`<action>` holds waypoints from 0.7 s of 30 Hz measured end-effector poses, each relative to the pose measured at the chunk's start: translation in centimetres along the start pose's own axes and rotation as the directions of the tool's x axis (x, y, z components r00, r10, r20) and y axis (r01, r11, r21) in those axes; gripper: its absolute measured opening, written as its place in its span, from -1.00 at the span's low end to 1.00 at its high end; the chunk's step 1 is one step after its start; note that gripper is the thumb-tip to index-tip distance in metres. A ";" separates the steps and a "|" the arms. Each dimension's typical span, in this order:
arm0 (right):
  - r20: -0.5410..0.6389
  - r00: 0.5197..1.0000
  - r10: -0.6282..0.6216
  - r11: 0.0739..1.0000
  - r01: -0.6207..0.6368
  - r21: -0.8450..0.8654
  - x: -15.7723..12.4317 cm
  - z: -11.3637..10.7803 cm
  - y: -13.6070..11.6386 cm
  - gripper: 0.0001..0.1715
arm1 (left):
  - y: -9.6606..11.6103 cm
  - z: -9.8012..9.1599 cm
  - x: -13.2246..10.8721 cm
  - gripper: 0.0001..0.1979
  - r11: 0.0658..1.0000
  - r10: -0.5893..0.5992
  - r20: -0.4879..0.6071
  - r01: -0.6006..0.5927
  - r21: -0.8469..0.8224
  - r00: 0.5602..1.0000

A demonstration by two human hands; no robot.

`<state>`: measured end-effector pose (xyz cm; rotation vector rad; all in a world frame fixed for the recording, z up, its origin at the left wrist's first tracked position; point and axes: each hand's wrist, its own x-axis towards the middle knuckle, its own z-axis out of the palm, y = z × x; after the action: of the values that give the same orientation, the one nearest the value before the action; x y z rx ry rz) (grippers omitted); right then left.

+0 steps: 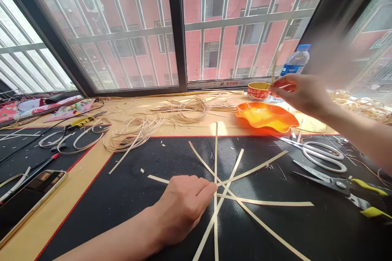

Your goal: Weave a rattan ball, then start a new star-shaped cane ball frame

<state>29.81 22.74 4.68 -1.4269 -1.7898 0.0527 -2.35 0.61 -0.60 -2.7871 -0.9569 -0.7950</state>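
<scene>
Several pale bamboo strips lie crossed in a star on the black mat. My left hand rests at their crossing, its fingers closed on the strips and hiding part of the middle. At the upper right, my right hand is raised above an orange wavy-rimmed dish. Its fingers pinch a thin tan stick that points upward, its upper end blurred. Just left of those fingers stands a small red round container with a yellow inside.
A water bottle stands behind my right hand. White-handled scissors and yellow-handled snips lie at right. Coiled strips and a bundle lie behind the mat. A phone is at left. Windows close off the back.
</scene>
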 end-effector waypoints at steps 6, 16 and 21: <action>0.363 0.931 -0.032 0.923 0.167 -0.346 -1.3 2.1 2.1 -0.85 | 0.0 0.0 0.0 -0.76 1.000 0.002 -0.009 -0.002 -0.004 1.000; 0.535 0.844 0.047 0.876 0.223 -0.428 -1.1 2.4 1.6 -0.45 | -0.1 0.1 0.1 -0.77 1.000 0.016 -0.011 -0.016 -0.010 1.000; 0.630 0.776 0.040 0.892 0.257 -0.373 -1.7 2.9 1.3 -0.37 | -0.1 0.0 0.2 -0.77 1.000 0.019 0.001 -0.019 -0.003 1.000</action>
<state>29.04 23.09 1.15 -1.7507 -2.5669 0.0675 -2.25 0.79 -0.54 -2.7948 -0.9290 -0.7936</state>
